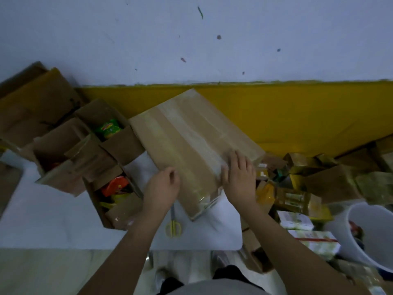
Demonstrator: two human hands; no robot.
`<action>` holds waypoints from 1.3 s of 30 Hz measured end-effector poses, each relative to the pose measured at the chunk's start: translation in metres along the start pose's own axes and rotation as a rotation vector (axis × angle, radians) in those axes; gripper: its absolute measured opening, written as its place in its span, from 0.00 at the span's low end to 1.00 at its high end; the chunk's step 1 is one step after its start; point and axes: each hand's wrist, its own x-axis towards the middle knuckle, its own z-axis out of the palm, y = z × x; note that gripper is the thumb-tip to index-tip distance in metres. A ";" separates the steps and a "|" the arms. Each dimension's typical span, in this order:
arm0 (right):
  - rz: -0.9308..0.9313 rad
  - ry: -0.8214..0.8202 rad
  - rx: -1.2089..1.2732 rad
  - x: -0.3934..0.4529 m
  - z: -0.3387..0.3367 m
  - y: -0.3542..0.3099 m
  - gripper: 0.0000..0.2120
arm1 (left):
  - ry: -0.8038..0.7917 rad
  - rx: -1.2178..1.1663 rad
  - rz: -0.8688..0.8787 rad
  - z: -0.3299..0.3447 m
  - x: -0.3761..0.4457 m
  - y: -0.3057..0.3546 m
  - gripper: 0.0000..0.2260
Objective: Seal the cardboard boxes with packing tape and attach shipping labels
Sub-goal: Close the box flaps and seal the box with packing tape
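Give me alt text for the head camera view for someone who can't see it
A person's right hand presses flat on a closed, taped cardboard box on a white table, while the left hand rests curled at its near left edge. Yellow-handled scissors lie beside it, and open boxes of snack packets sit to the left.

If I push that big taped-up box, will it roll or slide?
Probably slide, not roll: the taped box is flat-sided and lies flat on the white table. It likely stays stiff, since tape covers its top. The shiny tape may feel slippery under the right hand.
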 end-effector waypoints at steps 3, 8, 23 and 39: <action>-0.156 -0.062 -0.018 0.001 0.012 0.016 0.29 | 0.040 -0.012 0.075 0.025 0.018 0.018 0.14; -0.411 -0.055 -0.026 0.005 0.025 0.050 0.25 | 0.129 0.218 0.034 0.065 0.028 0.017 0.24; -0.244 -0.333 0.125 0.116 -0.049 0.092 0.35 | 0.253 -0.665 -0.727 0.077 0.044 -0.013 0.55; 0.357 -0.147 0.684 0.120 -0.049 0.062 0.32 | 0.287 -0.931 -0.333 -0.004 0.058 0.049 0.29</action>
